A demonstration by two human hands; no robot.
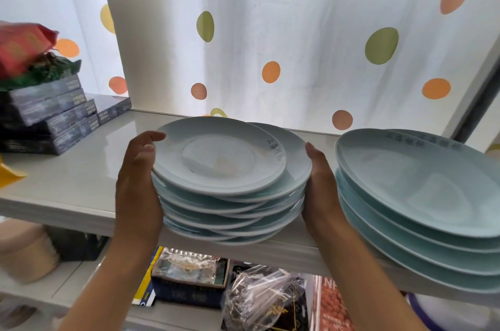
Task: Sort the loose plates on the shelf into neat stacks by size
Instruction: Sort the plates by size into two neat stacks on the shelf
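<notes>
A stack of several small pale blue plates (219, 157) stands at the front edge of the white shelf (81, 171), its plates a little offset from one another. My left hand (138, 181) presses against the stack's left side, thumb hooked over the top plate's rim. My right hand (322, 184) lies flat against the stack's right side, fingers straight. To the right stands a stack of several larger pale blue plates (422, 190), overhanging the shelf's front edge.
Dark boxes (51, 114) with a red and green packet (24, 51) on top fill the shelf's left end. A dotted white curtain (270, 46) hangs behind. The lower shelf holds boxes and plastic bags (259, 298).
</notes>
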